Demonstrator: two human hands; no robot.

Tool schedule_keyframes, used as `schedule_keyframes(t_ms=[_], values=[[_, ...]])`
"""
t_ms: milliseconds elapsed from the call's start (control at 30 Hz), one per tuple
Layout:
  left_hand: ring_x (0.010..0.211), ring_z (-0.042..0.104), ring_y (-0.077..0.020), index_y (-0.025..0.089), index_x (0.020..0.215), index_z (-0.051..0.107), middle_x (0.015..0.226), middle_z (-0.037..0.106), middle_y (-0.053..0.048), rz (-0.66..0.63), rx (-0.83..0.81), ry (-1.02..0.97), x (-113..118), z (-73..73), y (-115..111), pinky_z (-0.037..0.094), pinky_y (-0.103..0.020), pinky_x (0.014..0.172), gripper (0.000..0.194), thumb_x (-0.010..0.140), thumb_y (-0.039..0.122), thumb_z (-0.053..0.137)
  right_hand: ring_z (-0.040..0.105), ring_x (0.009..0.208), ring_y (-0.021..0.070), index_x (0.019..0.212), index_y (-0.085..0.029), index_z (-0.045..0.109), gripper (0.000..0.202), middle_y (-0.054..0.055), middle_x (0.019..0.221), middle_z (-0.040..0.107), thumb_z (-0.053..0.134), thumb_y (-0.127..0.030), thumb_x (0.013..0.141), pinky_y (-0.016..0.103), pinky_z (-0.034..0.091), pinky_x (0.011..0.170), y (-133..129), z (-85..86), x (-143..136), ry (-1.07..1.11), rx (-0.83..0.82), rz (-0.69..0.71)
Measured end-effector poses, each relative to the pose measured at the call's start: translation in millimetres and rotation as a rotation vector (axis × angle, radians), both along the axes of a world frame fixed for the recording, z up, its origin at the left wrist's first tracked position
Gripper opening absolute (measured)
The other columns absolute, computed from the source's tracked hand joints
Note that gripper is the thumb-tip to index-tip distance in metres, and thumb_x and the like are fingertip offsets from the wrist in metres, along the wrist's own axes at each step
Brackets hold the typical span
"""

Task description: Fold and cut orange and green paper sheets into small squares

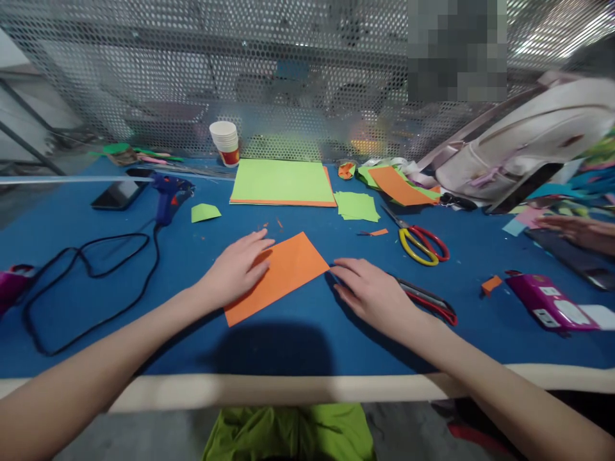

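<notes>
- Orange sheet point(283, 272) is placed near the middle of the table point(298, 219), between the two hands.
- Left hand point(235, 266): fingers loosely spread, laid over the sheet's left part; nothing is gripped.
- Right hand point(375, 294): fingers slightly bent, tips set at the sheet's right point. Whether it is pinched or only touched cannot be told.
- Done, as judged: an angled outline with a pointed right end has been given to the sheet, probably by folding; a cut can't be ruled out.
- Some cutting looks done too, judging by the orange scrap point(379, 232) at the right; green squares point(358, 206) are piled beyond it.
- Remaining: sheet is judged mid-work; nothing is seen attached to it.
- Scissors point(430, 250) and cutter point(432, 301) lie unheld on the right, glue gun point(166, 195) far left; no glue is made out on the sheet.
</notes>
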State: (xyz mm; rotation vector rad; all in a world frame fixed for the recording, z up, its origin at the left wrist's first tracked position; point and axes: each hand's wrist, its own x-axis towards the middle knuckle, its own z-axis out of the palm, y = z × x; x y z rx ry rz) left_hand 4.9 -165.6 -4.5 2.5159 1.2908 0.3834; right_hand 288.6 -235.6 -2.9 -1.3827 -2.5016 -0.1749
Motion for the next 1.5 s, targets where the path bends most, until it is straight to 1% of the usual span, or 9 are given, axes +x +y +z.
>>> schedule_keyframes(t_ms=[233, 467, 567, 700, 867, 967, 1067, 1233, 1500], values=[[0.132, 0.048, -0.0288, 0.015, 0.129, 0.057, 0.141, 0.055, -0.014, 0.041, -0.051, -0.035, -5.7, -3.1, 2.9, 0.038, -0.047, 0.111, 0.049, 0.082, 0.026, 0.053, 0.064, 0.08, 0.0238, 0.093, -0.015, 0.07, 0.023, 0.014, 0.105, 0.072, 0.049, -0.006, 0.089, 0.035, 0.05, 0.066, 31.8, -12.6, -24.3, -0.02, 0.013, 0.016], [0.107, 0.062, -0.0251, 0.017, 0.127, 0.057, 0.127, 0.062, -0.01, 0.161, -0.195, -0.241, 0.8, 6.4, -1.8, 0.05, -0.041, 0.096, 0.05, 0.078, 0.029, 0.061, 0.068, 0.098, 0.0197, 0.099, -0.018, 0.065, 0.025, 0.012, 0.109, 0.071, 0.04, -0.014, 0.097, 0.033, 0.056, 0.08, 47.7, -20.3, -18.2, 0.286, 0.091, 0.047], [0.118, 0.057, -0.0253, 0.019, 0.136, 0.047, 0.137, 0.055, -0.012, 0.268, -0.267, -0.455, 4.5, 6.4, -3.9, 0.046, -0.041, 0.101, 0.063, 0.078, 0.035, 0.065, 0.069, 0.099, 0.0176, 0.098, -0.02, 0.064, 0.021, 0.01, 0.106, 0.072, 0.043, -0.017, 0.097, 0.033, 0.057, 0.084, 45.3, -11.7, -23.1, 0.483, 0.116, 0.067], [0.124, 0.056, -0.0254, 0.019, 0.139, 0.041, 0.145, 0.049, -0.015, 0.371, -0.621, -0.855, 9.6, 9.7, -9.2, 0.046, -0.04, 0.103, 0.072, 0.076, 0.034, 0.072, 0.069, 0.098, 0.0191, 0.093, -0.022, 0.065, 0.016, 0.007, 0.104, 0.074, 0.05, -0.018, 0.093, 0.036, 0.057, 0.083, 36.2, 3.1, -29.4, 0.811, 0.094, 0.095], [0.086, 0.072, -0.0211, 0.012, 0.103, 0.067, 0.104, 0.074, -0.014, 0.283, -1.193, -1.115, 15.4, 15.7, -19.2, 0.056, -0.033, 0.083, 0.043, 0.066, 0.027, 0.083, 0.066, 0.108, 0.0215, 0.104, -0.025, 0.065, 0.019, 0.009, 0.125, 0.066, 0.06, -0.033, 0.088, 0.039, 0.054, 0.09, 33.1, 10.0, -33.2, 1.197, -0.126, -0.059], [0.083, 0.073, -0.0189, 0.013, 0.094, 0.069, 0.094, 0.076, -0.009, 0.337, -1.069, -1.268, 19.6, 15.9, -23.1, 0.056, -0.03, 0.081, 0.034, 0.066, 0.024, 0.084, 0.068, 0.098, 0.0209, 0.115, -0.025, 0.061, 0.04, 0.01, 0.13, 0.063, 0.063, -0.049, 0.083, 0.035, 0.056, 0.077, 33.5, 7.0, -37.6, 1.473, -0.552, -0.15], [0.082, 0.073, -0.0199, 0.014, 0.092, 0.068, 0.092, 0.076, -0.007, 0.384, -0.945, -1.326, 22.8, 13.0, -24.5, 0.057, -0.031, 0.078, 0.034, 0.065, 0.027, 0.085, 0.064, 0.074, 0.0169, 0.086, -0.019, 0.069, 0.035, 0.005, 0.089, 0.072, 0.072, -0.052, 0.074, 0.029, 0.05, 0.063, 30.2, 2.6, -44.2, 1.434, -0.911, -0.175], [0.092, 0.073, -0.0244, 0.014, 0.099, 0.067, 0.1, 0.076, -0.009, 0.325, -0.972, -1.317, 25.7, 4.7, -26.8, 0.055, -0.039, 0.088, 0.041, 0.066, 0.028, 0.085, 0.055, 0.059, 0.0114, 0.065, -0.019, 0.066, 0.032, -0.002, 0.065, 0.065, 0.082, -0.047, 0.062, 0.027, 0.045, 0.059, 24.6, 0.3, -51.9, 1.445, -0.96, -0.243], [0.094, 0.072, -0.0259, 0.014, 0.107, 0.067, 0.107, 0.075, -0.011, 0.243, -0.998, -1.212, 28.0, 3.3, -31.6, 0.055, -0.042, 0.089, 0.046, 0.068, 0.03, 0.084, 0.064, 0.068, 0.0154, 0.081, -0.019, 0.073, 0.035, 0.001, 0.076, 0.072, 0.086, -0.042, 0.058, 0.031, 0.051, 0.067, 27.5, -7.1, -45.1, 1.491, -1.049, -0.216]])
